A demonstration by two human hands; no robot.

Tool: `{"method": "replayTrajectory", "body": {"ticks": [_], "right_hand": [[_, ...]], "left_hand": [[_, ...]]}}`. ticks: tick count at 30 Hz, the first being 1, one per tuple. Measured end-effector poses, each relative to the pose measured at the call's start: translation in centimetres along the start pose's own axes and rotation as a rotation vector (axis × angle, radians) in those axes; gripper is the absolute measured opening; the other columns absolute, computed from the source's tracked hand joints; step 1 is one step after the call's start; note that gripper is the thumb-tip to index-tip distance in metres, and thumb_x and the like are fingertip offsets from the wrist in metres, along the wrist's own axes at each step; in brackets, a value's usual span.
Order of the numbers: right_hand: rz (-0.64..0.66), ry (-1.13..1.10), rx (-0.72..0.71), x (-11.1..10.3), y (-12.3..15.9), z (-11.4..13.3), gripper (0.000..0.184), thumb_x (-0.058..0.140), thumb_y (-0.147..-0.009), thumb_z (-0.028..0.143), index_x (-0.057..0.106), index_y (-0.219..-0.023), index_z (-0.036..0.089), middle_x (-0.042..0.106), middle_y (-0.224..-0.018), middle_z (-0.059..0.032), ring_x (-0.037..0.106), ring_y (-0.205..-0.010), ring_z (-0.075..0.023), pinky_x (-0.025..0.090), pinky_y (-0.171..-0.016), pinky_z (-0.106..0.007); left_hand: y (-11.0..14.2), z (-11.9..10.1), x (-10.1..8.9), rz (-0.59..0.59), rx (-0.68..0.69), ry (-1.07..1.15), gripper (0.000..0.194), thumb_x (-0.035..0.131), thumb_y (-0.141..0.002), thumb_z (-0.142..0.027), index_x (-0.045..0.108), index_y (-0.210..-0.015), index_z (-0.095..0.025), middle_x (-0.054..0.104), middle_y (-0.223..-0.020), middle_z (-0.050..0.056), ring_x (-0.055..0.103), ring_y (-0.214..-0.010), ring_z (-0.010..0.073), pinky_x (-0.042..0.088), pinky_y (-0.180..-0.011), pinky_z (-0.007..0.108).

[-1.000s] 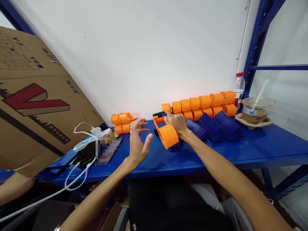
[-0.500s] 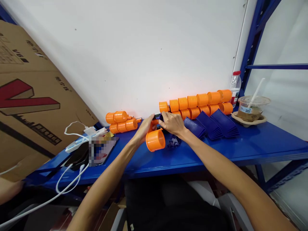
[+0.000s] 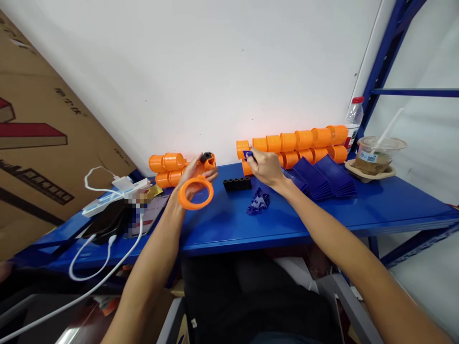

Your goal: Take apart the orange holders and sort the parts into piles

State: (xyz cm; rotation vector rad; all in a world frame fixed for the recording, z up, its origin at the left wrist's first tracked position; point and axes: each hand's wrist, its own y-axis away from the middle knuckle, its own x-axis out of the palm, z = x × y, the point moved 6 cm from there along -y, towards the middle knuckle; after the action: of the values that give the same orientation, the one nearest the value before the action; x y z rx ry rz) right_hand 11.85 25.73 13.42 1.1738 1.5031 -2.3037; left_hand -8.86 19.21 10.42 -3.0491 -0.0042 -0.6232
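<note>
My left hand [image 3: 191, 174] holds an orange plastic part [image 3: 196, 203] with a large round ring hanging below the palm. A black cylinder [image 3: 205, 157] sits at the upper end of that part, near my thumb. In a pinch of my right hand [image 3: 268, 167] is a small dark-blue plastic piece [image 3: 247, 154], mostly covered by the fingers. On the table between the hands stands a short row of black cylinders [image 3: 236, 184]. Nearer to me lies a heap of small blue pieces [image 3: 258, 201]. Stacks of flat blue plates [image 3: 311, 176] lie just right of my right hand.
Two stacked rows of orange cup-shaped parts [image 3: 289, 142] line the wall at right; a smaller group [image 3: 174, 161] is at left. A drink cup [image 3: 375, 156] and a bottle [image 3: 354, 119] stand at far right. A power strip [image 3: 116, 197], cables and cardboard box [image 3: 43, 143] are left.
My hands have moved apart: the left with the orange part to the left and up, the right away with the blue piece. The orange part has turned, its ring now showing. The black cylinders are uncovered.
</note>
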Motion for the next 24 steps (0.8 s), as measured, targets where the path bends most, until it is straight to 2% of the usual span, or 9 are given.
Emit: {"method": "replayTrajectory", "body": {"ticks": [2,6,8,12,14,17,24], "right_hand": [[-0.042,-0.068,0.022,-0.3,-0.2,-0.5,0.029,0.047,-0.103,0.027,0.071,-0.09,0.017,0.073,-0.078,-0.0066,0.061,-0.069,-0.0185,0.029,-0.065,-0.031],[-0.016,-0.25,0.118,0.0,-0.7,-1.3,0.024,0.065,-0.093,0.026,0.067,-0.071,0.018,0.066,-0.068,-0.0021,0.055,-0.065,-0.0148,0.031,-0.065,-0.029],[0.088,-0.371,0.139,0.6,-0.8,-1.4,0.024,0.072,-0.088,0.025,0.066,-0.066,0.017,0.065,-0.066,-0.0006,0.055,-0.065,-0.0133,0.034,-0.066,-0.029],[0.407,-0.506,0.078,2.3,-0.4,-0.3,0.016,0.076,-0.081,0.021,0.072,-0.066,0.016,0.065,-0.064,0.0013,0.055,-0.066,-0.0122,0.036,-0.068,-0.028],[0.559,-0.504,0.026,3.2,0.2,0.5,0.011,0.073,-0.081,0.016,0.076,-0.071,0.016,0.066,-0.066,0.0015,0.055,-0.066,-0.012,0.037,-0.068,-0.028],[0.731,-0.436,-0.047,4.2,1.2,1.5,0.013,0.069,-0.084,0.013,0.081,-0.079,0.016,0.071,-0.07,0.0003,0.058,-0.067,-0.0126,0.039,-0.068,-0.027],[0.831,-0.158,-0.147,5.1,2.2,2.2,0.024,0.063,-0.09,0.014,0.085,-0.099,0.019,0.081,-0.093,-0.0049,0.068,-0.079,-0.0165,0.04,-0.068,-0.025]], "left_hand": [[-0.2,0.0,-0.5,-0.09,0.076,0.149,0.047,0.041,-0.108,-0.049,0.053,-0.073,-0.022,0.036,-0.05,-0.003,0.034,-0.04,0.0111,0.028,-0.037,0.021],[-0.9,1.1,-1.1,-0.193,0.053,0.261,0.053,0.029,-0.11,-0.052,0.047,-0.069,-0.023,0.034,-0.049,-0.001,0.039,-0.042,0.0129,0.036,-0.039,0.023],[-1.1,1.1,-1.5,-0.218,0.075,0.282,0.054,0.031,-0.109,-0.055,0.047,-0.068,-0.023,0.034,-0.049,-0.002,0.04,-0.042,0.0131,0.039,-0.04,0.023],[-1.1,0.3,-2.5,-0.233,0.149,0.294,0.052,0.038,-0.107,-0.058,0.053,-0.072,-0.023,0.034,-0.048,-0.002,0.039,-0.041,0.0129,0.039,-0.04,0.024],[-1.0,0.1,-2.8,-0.234,0.153,0.293,0.052,0.038,-0.107,-0.057,0.052,-0.071,-0.023,0.034,-0.047,-0.002,0.039,-0.041,0.0127,0.039,-0.04,0.024],[-0.9,0.2,-2.7,-0.23,0.134,0.294,0.054,0.037,-0.107,-0.058,0.049,-0.067,-0.023,0.034,-0.047,-0.002,0.039,-0.04,0.012,0.039,-0.04,0.023],[-0.3,0.6,-1.4,-0.287,0.057,0.31,0.059,0.023,-0.11,-0.054,0.049,-0.067,-0.023,0.04,-0.046,0.0,0.041,-0.04,0.0122,0.043,-0.04,0.023]]}}
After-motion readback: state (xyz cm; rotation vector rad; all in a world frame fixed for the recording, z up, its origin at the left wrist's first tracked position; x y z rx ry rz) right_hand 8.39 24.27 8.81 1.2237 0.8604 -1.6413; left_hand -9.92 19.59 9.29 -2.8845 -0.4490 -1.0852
